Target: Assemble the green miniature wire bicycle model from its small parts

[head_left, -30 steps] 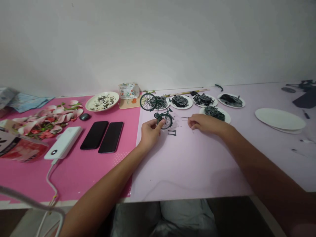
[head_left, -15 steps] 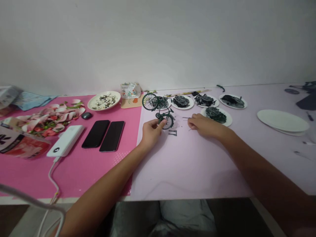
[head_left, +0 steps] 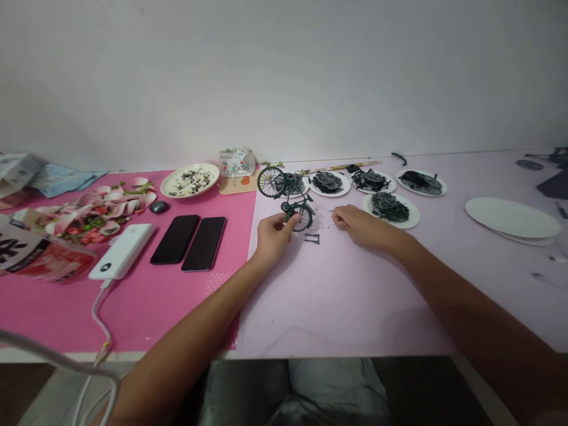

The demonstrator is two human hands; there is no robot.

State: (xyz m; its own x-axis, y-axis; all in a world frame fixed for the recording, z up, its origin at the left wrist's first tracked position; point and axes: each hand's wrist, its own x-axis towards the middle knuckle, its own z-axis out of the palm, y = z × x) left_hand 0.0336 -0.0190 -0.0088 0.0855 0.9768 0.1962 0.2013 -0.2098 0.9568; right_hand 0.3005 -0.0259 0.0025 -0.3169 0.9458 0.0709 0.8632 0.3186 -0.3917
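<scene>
My left hand (head_left: pixel 272 238) is closed on a small dark green model bicycle (head_left: pixel 303 218), thumb over the nearer wheel. The bicycle is tilted, its other wheel up and to the left, in front of a plate. To the right, my right hand (head_left: pixel 357 226) is pinched low over the lilac surface. A thin dark tip shows at its fingers, but what they hold is too small to make out. Between the hands, nearer to me, lies a little dark frame-shaped part (head_left: pixel 313 239). Tiny bits lie close by.
White plates with dark model parts (head_left: pixel 390 208) stand behind my hands. Stacked white plates (head_left: pixel 510 218) are at the right. On the pink mat are two phones (head_left: pixel 204 244), a white power bank (head_left: pixel 122 251) with a cable, pink petals (head_left: pixel 115 207) and a bowl (head_left: pixel 190 181).
My right hand has moved slightly left, toward the bicycle, and the thin dark pieces by its fingers show less. My left hand keeps its hold on the bicycle.
</scene>
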